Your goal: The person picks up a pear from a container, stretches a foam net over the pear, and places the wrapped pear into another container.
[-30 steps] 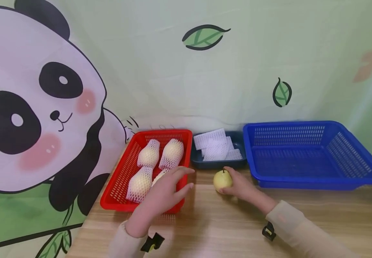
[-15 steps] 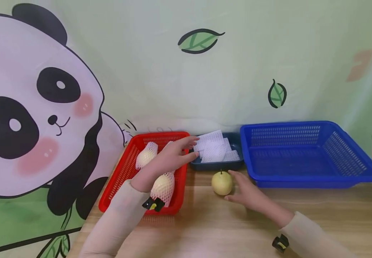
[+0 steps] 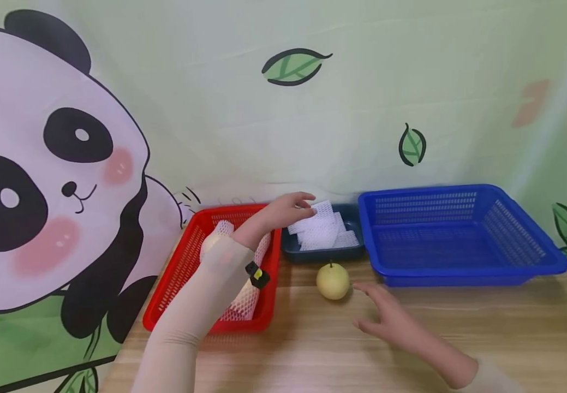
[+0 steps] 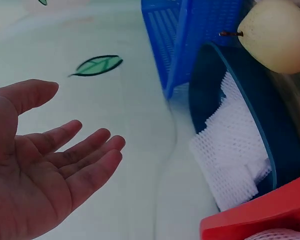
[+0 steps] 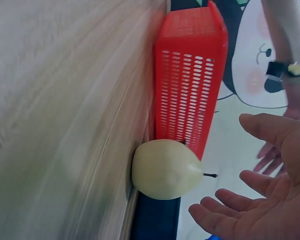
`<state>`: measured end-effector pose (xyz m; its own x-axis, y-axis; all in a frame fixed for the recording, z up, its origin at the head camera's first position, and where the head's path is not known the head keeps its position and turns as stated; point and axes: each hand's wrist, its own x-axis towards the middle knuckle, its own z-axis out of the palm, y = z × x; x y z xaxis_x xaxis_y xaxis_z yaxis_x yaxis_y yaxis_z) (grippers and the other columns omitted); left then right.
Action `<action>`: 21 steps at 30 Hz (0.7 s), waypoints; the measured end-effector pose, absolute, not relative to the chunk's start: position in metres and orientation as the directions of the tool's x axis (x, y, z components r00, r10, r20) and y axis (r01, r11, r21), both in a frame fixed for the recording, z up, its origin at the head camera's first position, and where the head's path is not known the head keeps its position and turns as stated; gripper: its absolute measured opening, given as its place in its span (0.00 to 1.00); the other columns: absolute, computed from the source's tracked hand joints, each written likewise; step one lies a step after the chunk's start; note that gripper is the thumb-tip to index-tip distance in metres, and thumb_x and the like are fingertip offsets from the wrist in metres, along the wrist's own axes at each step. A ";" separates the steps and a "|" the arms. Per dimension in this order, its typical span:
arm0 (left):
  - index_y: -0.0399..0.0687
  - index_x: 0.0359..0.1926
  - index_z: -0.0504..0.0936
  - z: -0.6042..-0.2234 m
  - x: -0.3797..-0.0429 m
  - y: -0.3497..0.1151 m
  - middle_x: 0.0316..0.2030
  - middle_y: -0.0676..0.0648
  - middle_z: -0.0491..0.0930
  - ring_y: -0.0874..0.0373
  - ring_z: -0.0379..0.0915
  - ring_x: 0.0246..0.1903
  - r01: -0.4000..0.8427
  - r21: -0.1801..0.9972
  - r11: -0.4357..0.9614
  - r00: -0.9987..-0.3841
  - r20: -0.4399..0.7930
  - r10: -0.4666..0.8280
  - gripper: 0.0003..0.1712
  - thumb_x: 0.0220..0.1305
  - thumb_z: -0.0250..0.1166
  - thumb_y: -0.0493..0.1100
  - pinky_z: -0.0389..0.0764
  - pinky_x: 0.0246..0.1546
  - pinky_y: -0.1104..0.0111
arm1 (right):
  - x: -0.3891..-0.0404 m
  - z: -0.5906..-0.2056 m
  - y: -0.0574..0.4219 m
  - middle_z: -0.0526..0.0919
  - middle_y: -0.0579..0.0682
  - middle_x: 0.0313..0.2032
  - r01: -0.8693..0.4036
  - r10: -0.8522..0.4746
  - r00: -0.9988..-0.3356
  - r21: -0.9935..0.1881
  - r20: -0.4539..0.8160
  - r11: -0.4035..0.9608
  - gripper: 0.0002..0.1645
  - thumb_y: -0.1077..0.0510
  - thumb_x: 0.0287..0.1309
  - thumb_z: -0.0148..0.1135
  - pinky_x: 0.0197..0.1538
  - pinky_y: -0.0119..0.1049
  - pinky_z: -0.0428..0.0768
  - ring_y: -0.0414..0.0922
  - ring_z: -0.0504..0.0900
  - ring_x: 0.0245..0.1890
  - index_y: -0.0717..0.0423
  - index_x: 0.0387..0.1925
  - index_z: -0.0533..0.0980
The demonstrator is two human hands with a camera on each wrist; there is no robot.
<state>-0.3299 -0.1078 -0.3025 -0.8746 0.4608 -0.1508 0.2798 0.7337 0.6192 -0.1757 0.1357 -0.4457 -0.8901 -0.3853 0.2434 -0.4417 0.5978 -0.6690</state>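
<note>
A pale yellow pear (image 3: pixel 333 281) with a dark stem stands on the wooden table. Just right of it is my right hand (image 3: pixel 395 319), fingers and thumb spread apart around air; the right wrist view shows the same gap beside the pear (image 5: pixel 166 169). My left hand (image 3: pixel 288 210) hovers at the left side of a small dark blue tray (image 3: pixel 323 254), its fingers relaxed and holding nothing. White foam net sleeves (image 3: pixel 318 229) lie piled in that tray; in the left wrist view the sleeves (image 4: pixel 232 145) are apart from the left fingers.
A red basket (image 3: pixel 148 316) with several net-wrapped pears stands on the left, partly hidden under my left forearm. A larger blue basket (image 3: pixel 465 270) stands at the right. Behind everything hangs a panda-print backdrop (image 3: pixel 204 109).
My right hand has let go of the pear and drawn back to the right. My left hand has moved from over the red basket up and right to the foam sleeves.
</note>
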 end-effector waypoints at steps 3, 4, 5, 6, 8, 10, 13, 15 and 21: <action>0.45 0.75 0.66 -0.309 -0.344 -0.100 0.69 0.36 0.73 0.41 0.73 0.66 0.250 0.617 0.746 -0.875 -0.186 0.447 0.32 0.74 0.56 0.47 0.77 0.68 0.52 | -0.167 -0.445 0.140 0.77 0.66 0.63 -0.441 -0.372 -0.891 -0.683 0.258 0.582 0.38 0.57 0.54 0.75 0.61 0.63 0.79 0.67 0.76 0.63 0.65 0.64 0.72; 0.45 0.75 0.65 -0.311 -0.348 -0.098 0.70 0.36 0.73 0.42 0.73 0.67 0.244 0.614 0.751 -0.876 -0.194 0.443 0.32 0.74 0.56 0.48 0.76 0.69 0.52 | -0.165 -0.445 0.141 0.77 0.66 0.64 -0.441 -0.371 -0.891 -0.689 0.260 0.576 0.37 0.57 0.54 0.75 0.60 0.62 0.80 0.67 0.77 0.63 0.64 0.64 0.73; 0.44 0.75 0.65 -0.313 -0.353 -0.095 0.70 0.36 0.72 0.42 0.72 0.67 0.239 0.610 0.756 -0.877 -0.199 0.438 0.32 0.74 0.56 0.48 0.75 0.69 0.52 | -0.162 -0.444 0.142 0.77 0.66 0.64 -0.442 -0.373 -0.890 -0.692 0.261 0.570 0.37 0.57 0.55 0.75 0.59 0.61 0.81 0.66 0.77 0.63 0.63 0.64 0.73; 0.44 0.75 0.65 -0.315 -0.357 -0.093 0.71 0.36 0.72 0.42 0.72 0.68 0.234 0.604 0.762 -0.878 -0.204 0.432 0.32 0.75 0.56 0.48 0.75 0.70 0.52 | -0.160 -0.444 0.144 0.77 0.66 0.64 -0.443 -0.374 -0.890 -0.694 0.262 0.567 0.36 0.56 0.55 0.75 0.58 0.60 0.83 0.66 0.77 0.63 0.62 0.63 0.73; 0.43 0.75 0.66 -0.319 -0.366 -0.092 0.72 0.37 0.70 0.42 0.71 0.69 0.212 0.602 0.770 -0.884 -0.218 0.414 0.32 0.75 0.56 0.48 0.74 0.71 0.53 | -0.157 -0.443 0.145 0.77 0.64 0.64 -0.449 -0.380 -0.887 -0.691 0.264 0.567 0.35 0.55 0.56 0.75 0.56 0.56 0.85 0.64 0.78 0.63 0.59 0.63 0.74; 0.42 0.75 0.66 -0.321 -0.373 -0.091 0.72 0.37 0.69 0.42 0.71 0.68 0.185 0.603 0.776 -0.885 -0.241 0.398 0.32 0.75 0.55 0.48 0.74 0.71 0.53 | -0.154 -0.442 0.145 0.78 0.63 0.64 -0.468 -0.385 -0.878 -0.678 0.284 0.567 0.34 0.55 0.56 0.75 0.55 0.51 0.86 0.63 0.78 0.61 0.58 0.63 0.74; 0.41 0.75 0.65 -0.325 -0.382 -0.089 0.72 0.36 0.69 0.41 0.71 0.68 0.112 0.626 0.772 -0.874 -0.309 0.376 0.32 0.76 0.56 0.48 0.74 0.71 0.54 | -0.149 -0.442 0.146 0.79 0.61 0.63 -0.483 -0.383 -0.872 -0.670 0.307 0.564 0.33 0.55 0.56 0.75 0.53 0.46 0.86 0.61 0.79 0.60 0.56 0.62 0.75; 0.39 0.75 0.64 -0.327 -0.387 -0.087 0.72 0.36 0.69 0.40 0.71 0.69 0.055 0.641 0.765 -0.860 -0.360 0.363 0.33 0.76 0.57 0.47 0.74 0.71 0.54 | -0.147 -0.442 0.146 0.79 0.60 0.63 -0.486 -0.379 -0.870 -0.677 0.315 0.553 0.32 0.55 0.56 0.75 0.52 0.44 0.87 0.60 0.80 0.59 0.55 0.61 0.76; 0.37 0.73 0.67 -0.342 -0.402 -0.087 0.73 0.34 0.67 0.40 0.67 0.72 -0.131 0.625 0.769 -0.816 -0.509 0.274 0.32 0.74 0.60 0.46 0.71 0.73 0.55 | -0.145 -0.445 0.145 0.79 0.60 0.62 -0.510 -0.401 -0.854 -0.682 0.331 0.524 0.28 0.55 0.57 0.74 0.50 0.41 0.86 0.58 0.80 0.58 0.53 0.59 0.77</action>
<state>-0.4019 -0.0867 -0.3417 -0.8161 0.2745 -0.5086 -0.1308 0.7695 0.6251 -0.1445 0.1450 -0.4453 -0.8543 -0.4010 0.3308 -0.5100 0.5237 -0.6824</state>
